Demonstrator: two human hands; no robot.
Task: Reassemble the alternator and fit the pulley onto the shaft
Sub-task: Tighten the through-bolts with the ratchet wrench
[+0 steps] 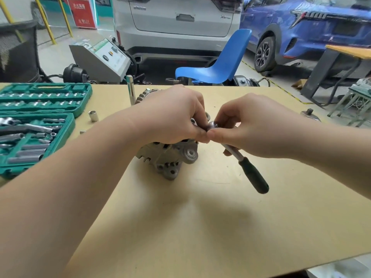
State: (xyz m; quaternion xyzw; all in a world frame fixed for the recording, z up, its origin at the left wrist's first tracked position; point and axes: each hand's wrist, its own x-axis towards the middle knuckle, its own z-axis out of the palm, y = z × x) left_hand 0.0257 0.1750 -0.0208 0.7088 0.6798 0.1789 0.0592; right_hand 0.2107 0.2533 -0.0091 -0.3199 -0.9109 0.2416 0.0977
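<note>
Head view, centre of frame: left hand point(172, 115) draped over the top of the alternator point(168, 157), fingers curled down, fingertips meeting the ratchet head point(212, 125) just right of centre. Right hand point(255, 127) directly beside it, fingers curled around the upper shaft of the ratchet point(241, 157), thumb tip pressed against the left fingertips. Dark green handle point(254, 175) jutting down and right, free of any grip, hanging above the table point(200, 227).

Alternator sitting on the tan tabletop at mid-frame, mounting lugs and a round bushing facing the viewer, ribbed edge showing behind the left wrist. Whatever the ratchet head is seated on: hidden under the fingers, so cannot tell whether a socket is engaged with a bolt or nut. Pulley not identifiable anywhere.

Further out: loose socket point(93, 115) standing left of the alternator, tall chrome extension point(131, 91) upright behind it, open green socket case point(38, 125) at the left edge. Small metal part point(310, 114) at the right edge of the table. Blue chair point(218, 63) and two parked cars beyond, upper frame.

Likely risks: socket slipping off a half-seated fastener, since both hands crowd the head and nothing steadies the handle; cross-threading if the bolt starts crooked; alternator rocking on its lugs under torque, with only a loose top hold restraining it; pinched fingertips between head and housing.
</note>
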